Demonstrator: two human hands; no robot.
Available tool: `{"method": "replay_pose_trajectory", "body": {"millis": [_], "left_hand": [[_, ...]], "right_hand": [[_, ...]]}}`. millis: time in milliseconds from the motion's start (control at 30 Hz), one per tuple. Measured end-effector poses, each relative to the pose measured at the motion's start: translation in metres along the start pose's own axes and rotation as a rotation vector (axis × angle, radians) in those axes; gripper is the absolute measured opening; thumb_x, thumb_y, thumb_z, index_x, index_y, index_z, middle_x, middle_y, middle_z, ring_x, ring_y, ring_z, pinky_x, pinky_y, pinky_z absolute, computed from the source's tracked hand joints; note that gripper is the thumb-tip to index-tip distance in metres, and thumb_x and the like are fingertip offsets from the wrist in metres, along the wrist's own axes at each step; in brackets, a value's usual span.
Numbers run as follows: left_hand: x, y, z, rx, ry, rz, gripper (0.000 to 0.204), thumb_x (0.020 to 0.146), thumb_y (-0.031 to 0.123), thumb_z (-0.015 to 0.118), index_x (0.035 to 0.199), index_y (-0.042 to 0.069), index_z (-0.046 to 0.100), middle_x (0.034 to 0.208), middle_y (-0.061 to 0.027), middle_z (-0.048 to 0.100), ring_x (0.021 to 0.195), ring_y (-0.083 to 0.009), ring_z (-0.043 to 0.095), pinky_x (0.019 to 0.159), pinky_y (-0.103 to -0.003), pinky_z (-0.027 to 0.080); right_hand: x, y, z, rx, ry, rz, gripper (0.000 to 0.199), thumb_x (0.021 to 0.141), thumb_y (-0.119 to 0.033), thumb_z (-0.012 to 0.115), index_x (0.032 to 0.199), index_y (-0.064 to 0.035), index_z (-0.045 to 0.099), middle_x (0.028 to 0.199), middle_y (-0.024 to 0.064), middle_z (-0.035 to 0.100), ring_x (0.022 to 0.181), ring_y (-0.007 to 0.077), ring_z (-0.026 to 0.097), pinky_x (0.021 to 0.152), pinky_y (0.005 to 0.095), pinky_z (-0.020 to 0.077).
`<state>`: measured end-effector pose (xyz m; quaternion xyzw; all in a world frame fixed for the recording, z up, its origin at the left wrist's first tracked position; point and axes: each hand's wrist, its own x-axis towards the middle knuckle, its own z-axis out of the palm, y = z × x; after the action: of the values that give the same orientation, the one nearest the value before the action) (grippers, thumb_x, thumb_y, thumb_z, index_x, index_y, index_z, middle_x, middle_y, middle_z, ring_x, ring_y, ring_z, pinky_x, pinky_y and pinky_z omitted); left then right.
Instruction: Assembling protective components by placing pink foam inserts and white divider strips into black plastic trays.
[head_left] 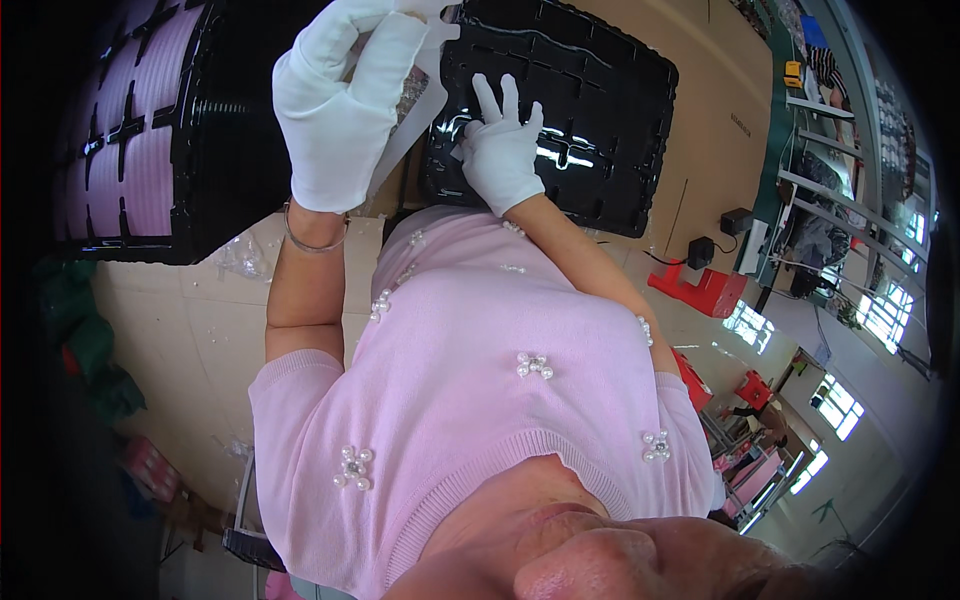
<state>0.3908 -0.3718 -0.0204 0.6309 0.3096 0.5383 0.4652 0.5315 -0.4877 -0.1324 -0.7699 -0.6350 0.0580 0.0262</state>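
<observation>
A: Report the state of the left hand (340, 100).

B: The left hand wears a white glove and is raised above the work surface. Its fingers are curled and pinch the upper end of a thin white plastic piece (425, 95). A clear film or bag (408, 90) seems to lie behind that piece, but the material is too blurred to identify. A thin bracelet (312, 240) sits on the left wrist.

A: Report the state of the right hand (500, 150).

B: The right hand is also in a white glove. It lies flat, palm down, with the fingers spread wide, and presses on the near left part of a black moulded tray (610, 90). It grips nothing.

A: Locate the white plastic piece relative to the tray.

B: The piece hangs from the left hand and crosses the left edge of the black tray, just beside the fingertips of the right hand. Whether it touches the tray cannot be told.

A: List the surrounding items.

B: A stack of black trays holding pink parts (130, 130) stands to the left, well apart from the right hand. Both tray groups rest on a light brown table (720, 110). The person wears a pink knitted top (470, 400) with bead clusters.
</observation>
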Motion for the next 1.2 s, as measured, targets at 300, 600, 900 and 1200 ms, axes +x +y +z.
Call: {"method": "replay_pose_trajectory", "body": {"millis": [300, 600, 900, 1200], "left_hand": [[-0.001, 0.000, -0.001, 0.029, -0.039, 0.017, 0.008, 0.089, 0.003, 0.065, 0.097, 0.000, 0.066, 0.089, 0.0017, 0.064, 0.080, -0.0053, 0.056, 0.073, -0.020, 0.045], [0.000, 0.004, 0.001, 0.054, -0.074, 0.025, 0.008, 0.089, 0.003, 0.066, 0.097, 0.001, 0.067, 0.087, 0.0024, 0.064, 0.078, -0.0049, 0.055, 0.071, -0.020, 0.045], [-0.003, 0.007, 0.002, 0.074, -0.115, 0.018, 0.007, 0.088, 0.001, 0.065, 0.096, 0.001, 0.066, 0.085, 0.0027, 0.062, 0.076, -0.0044, 0.054, 0.069, -0.019, 0.044], [-0.005, 0.008, 0.003, 0.016, -0.123, 0.008, 0.009, 0.088, 0.003, 0.066, 0.096, 0.001, 0.066, 0.084, 0.0033, 0.061, 0.075, -0.0042, 0.054, 0.069, -0.019, 0.044]], "right_hand": [[-0.005, 0.007, 0.001, -0.010, -0.031, -0.041, 0.002, 0.075, -0.012, 0.064, 0.075, -0.0111, 0.065, 0.153, 0.0105, 0.032, 0.140, 0.0375, 0.027, 0.102, 0.0663, 0.0257], [-0.003, 0.004, -0.004, -0.021, -0.021, -0.074, 0.003, 0.075, -0.010, 0.062, 0.074, -0.0102, 0.064, 0.149, 0.0105, 0.038, 0.140, 0.0372, 0.027, 0.104, 0.0649, 0.0239], [-0.009, 0.001, 0.007, 0.092, 0.144, -0.076, 0.005, 0.074, -0.010, 0.065, 0.070, -0.0074, 0.063, 0.147, 0.0124, 0.039, 0.140, 0.0357, 0.028, 0.105, 0.0639, 0.0212], [-0.018, 0.006, 0.012, 0.180, 0.217, -0.218, 0.009, 0.072, -0.008, 0.070, 0.070, -0.0054, 0.062, 0.143, 0.0159, 0.041, 0.139, 0.0366, 0.029, 0.108, 0.0603, 0.0220]]}}
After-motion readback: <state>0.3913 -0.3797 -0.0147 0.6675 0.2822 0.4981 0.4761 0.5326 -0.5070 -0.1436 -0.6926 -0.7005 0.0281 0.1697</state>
